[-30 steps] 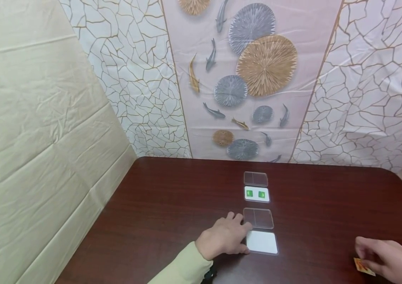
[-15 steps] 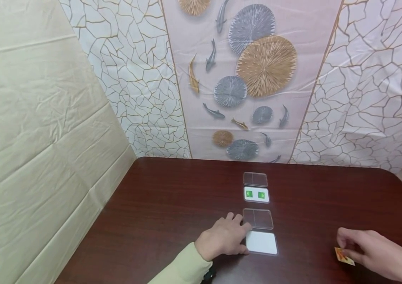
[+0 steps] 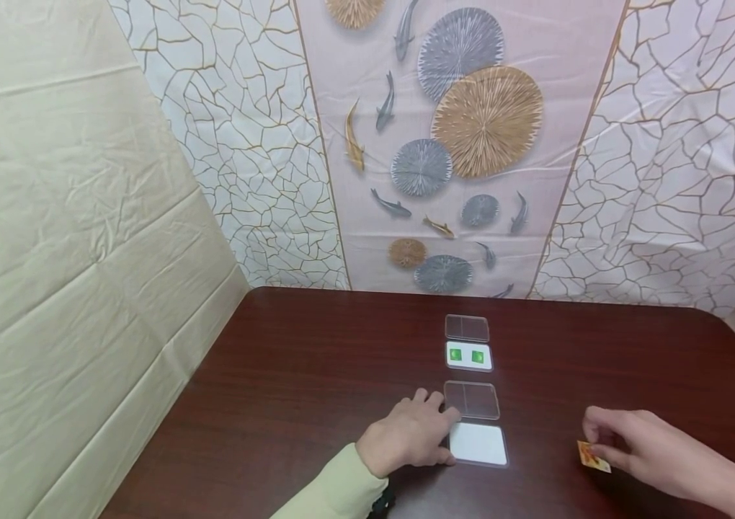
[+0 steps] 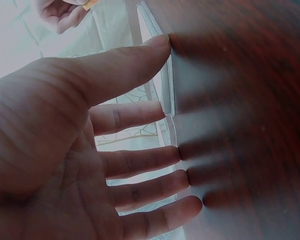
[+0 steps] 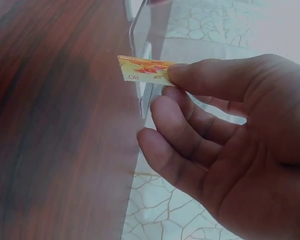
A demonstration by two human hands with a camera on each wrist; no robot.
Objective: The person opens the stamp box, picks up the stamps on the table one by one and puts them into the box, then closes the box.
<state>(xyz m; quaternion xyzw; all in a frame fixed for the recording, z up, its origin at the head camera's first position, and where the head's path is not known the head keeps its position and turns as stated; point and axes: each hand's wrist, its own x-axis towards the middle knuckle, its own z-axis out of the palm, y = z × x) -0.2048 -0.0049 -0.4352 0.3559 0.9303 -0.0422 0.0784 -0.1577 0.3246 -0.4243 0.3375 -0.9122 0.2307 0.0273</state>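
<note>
My right hand pinches an orange and yellow postage stamp between thumb and index finger, above the right part of the table. Its toothed edge and a printed 80 show on the stamp in the right wrist view; the other fingers curl loosely below. My left hand rests at the left side of a clear plastic case holding a white insert. In the left wrist view the fingers of the left hand are nearly straight, with their tips down at the table and the thumb tip at the case's edge.
The near case's clear lid lies folded back behind the white insert. Farther back lies a second open case with two green stamps on a white insert, its clear lid beyond. All rest on a dark red-brown table before patterned curtains.
My right hand has moved left across the table with the stamp, closer to the near case. The left hand has stayed in place.
</note>
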